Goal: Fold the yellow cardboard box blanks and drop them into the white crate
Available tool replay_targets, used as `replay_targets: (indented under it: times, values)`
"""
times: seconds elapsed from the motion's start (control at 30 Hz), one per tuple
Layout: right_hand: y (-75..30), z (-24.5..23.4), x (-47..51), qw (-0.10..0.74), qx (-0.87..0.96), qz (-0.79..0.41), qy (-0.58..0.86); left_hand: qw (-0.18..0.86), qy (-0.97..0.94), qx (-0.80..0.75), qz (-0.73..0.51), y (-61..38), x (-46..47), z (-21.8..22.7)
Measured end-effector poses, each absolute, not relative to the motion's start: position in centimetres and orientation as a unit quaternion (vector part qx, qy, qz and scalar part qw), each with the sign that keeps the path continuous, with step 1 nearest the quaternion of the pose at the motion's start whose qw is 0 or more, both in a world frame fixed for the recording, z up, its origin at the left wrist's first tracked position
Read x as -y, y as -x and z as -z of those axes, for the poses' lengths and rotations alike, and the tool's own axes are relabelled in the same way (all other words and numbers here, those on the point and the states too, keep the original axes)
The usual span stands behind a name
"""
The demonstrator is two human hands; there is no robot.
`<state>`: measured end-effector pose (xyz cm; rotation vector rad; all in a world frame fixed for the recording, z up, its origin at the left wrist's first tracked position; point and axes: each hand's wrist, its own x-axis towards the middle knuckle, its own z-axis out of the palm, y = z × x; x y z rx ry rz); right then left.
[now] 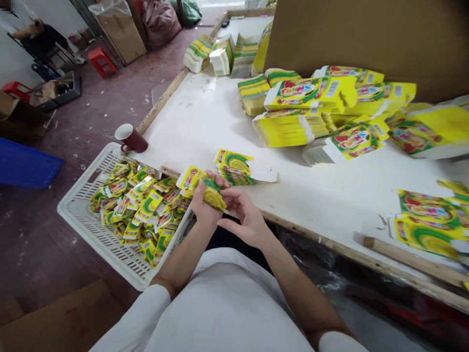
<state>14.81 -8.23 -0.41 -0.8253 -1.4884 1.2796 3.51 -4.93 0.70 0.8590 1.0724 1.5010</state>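
Note:
My left hand (204, 211) is closed around a small yellow and green printed carton (214, 194), held over the table's front edge. A yellow end flap sticks out past the thumb. The fingertips of my right hand (249, 221) are at the carton's right edge, its thumb apart from the fingers. Just beyond the hands, a small stack of flat cartons (234, 164) lies on the white table (205, 117). Below and to the left, a white plastic basket (78, 205) is heaped with folded cartons (137, 200).
A maroon mug (136, 140) stands tilted in view at the table's left corner. Bundled carton blanks (293, 129) are piled along a large cardboard sheet (366, 39). A wooden strip (414, 261) lies at right. Across the floor are a red stool (102, 62) and a seated person (27, 32).

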Motion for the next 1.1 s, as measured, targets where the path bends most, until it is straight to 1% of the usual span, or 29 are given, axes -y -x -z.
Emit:
replay_targets:
  times: [0.07, 0.1, 0.23, 0.3, 0.37, 0.43, 0.57, 0.63, 0.77, 0.83, 0.93, 1.0, 1.1]
  values:
    - [-14.0, 0.7, 8.4, 0.477, 0.582, -0.573, 0.325, 0.500, -0.334, -0.488, -0.632, -3.2, 4.7, -1.1]
    - [-13.8, 0.9, 8.3, 0.475, 0.581, -0.570, 0.336, 0.494, -0.331, -0.501, -0.629, -3.0, 4.6, -1.1]
    - [-14.1, 1.1, 7.2, 0.512, 0.606, -0.446, 0.414, 0.513, -0.347, -0.473, -0.626, -2.7, 5.1, -0.1]
    - [-15.0, 0.9, 6.7, 0.530, 0.618, -0.384, 0.436, 0.504, -0.351, -0.459, -0.642, -2.5, 5.5, 0.6]
    - [-16.0, 0.6, 6.4, 0.530, 0.634, -0.344, 0.446, 0.478, -0.349, -0.476, -0.650, -2.0, 5.7, 1.2]
    - [-17.0, 0.3, 6.3, 0.523, 0.647, -0.330, 0.447, 0.473, -0.352, -0.501, -0.634, -1.1, 5.6, 1.5]
    - [-17.7, 0.2, 5.9, 0.520, 0.641, -0.385, 0.413, 0.527, -0.389, -0.496, -0.569, 0.5, 5.4, 1.2]
    - [-17.3, 0.4, 5.9, 0.523, 0.628, -0.419, 0.396, 0.531, -0.419, -0.480, -0.559, 0.3, 5.5, 0.7]
    - [-15.8, 0.8, 6.7, 0.533, 0.605, -0.436, 0.400, 0.461, -0.495, -0.427, -0.600, -1.2, 6.3, 0.1]
    - [-15.0, 0.7, 7.3, 0.535, 0.595, -0.434, 0.415, 0.444, -0.492, -0.430, -0.613, -1.8, 6.7, 0.1]
    - [-14.4, 0.4, 7.9, 0.549, 0.586, -0.426, 0.416, 0.451, -0.452, -0.445, -0.628, -1.9, 6.8, 0.5]
    - [-14.4, 0.2, 7.9, 0.561, 0.579, -0.427, 0.409, 0.457, -0.436, -0.421, -0.652, -1.4, 6.6, 0.9]
    - [-14.8, 0.5, 7.4, 0.565, 0.547, -0.460, 0.412, 0.487, -0.425, -0.396, -0.652, -0.8, 6.4, 1.7]
